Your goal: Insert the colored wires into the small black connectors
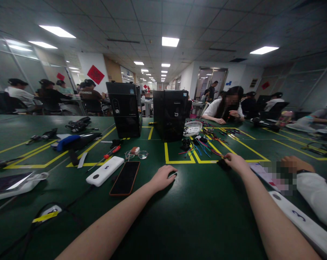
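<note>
My left hand (163, 177) rests low on the green table (190, 213), its fingers curled in. A thin pale sliver shows between thumb and forefinger, too small to name. My right hand (236, 163) reaches farther forward, its fingertips closed on a small black piece (223, 164) at the edge of the yellow tape. Just left of that piece, coloured wires (204, 147) in blue, red and green lie loosely spread. A smartphone (125, 178) in an orange-brown case lies face up to the left of my left hand.
Two black computer towers (127, 119) stand ahead, beside a white basket (193, 128). Left lie a white power bank (106, 171) marked 8, eyeglasses (138, 155) and a red screwdriver (112, 152). A co-worker's hand (299, 164) and another power bank (301, 218) are close on the right.
</note>
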`<action>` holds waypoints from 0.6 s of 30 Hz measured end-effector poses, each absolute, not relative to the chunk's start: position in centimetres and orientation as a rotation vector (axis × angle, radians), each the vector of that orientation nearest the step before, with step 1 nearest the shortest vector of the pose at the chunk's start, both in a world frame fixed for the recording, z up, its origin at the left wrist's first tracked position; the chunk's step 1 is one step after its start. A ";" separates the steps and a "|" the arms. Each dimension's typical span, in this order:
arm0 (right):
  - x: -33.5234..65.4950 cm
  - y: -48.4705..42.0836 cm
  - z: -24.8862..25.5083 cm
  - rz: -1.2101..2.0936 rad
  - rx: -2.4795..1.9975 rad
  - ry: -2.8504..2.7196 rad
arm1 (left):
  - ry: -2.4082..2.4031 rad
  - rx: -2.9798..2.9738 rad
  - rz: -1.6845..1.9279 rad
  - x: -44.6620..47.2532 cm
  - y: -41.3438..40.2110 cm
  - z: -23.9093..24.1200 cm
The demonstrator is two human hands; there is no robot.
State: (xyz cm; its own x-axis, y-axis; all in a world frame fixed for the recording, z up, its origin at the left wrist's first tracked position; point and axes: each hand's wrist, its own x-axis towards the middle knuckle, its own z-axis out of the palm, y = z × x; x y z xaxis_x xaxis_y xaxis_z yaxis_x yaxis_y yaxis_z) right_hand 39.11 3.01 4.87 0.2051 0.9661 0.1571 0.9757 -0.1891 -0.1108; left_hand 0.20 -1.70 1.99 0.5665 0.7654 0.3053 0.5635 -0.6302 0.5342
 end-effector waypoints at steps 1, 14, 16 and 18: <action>39.2 3.1 4.8 -0.074 -2.280 -1.869 | 1.084 2.420 0.736 0.2 -1.7 2.0; 39.2 3.2 5.1 0.096 -2.259 -1.843 | 1.067 2.463 0.765 0.3 -1.3 1.4; 39.2 3.1 5.1 0.063 -2.244 -1.834 | 1.066 2.458 0.750 0.3 -1.3 1.5; 39.2 3.1 5.1 0.021 -2.241 -1.827 | 1.069 2.454 0.749 0.3 -1.4 1.5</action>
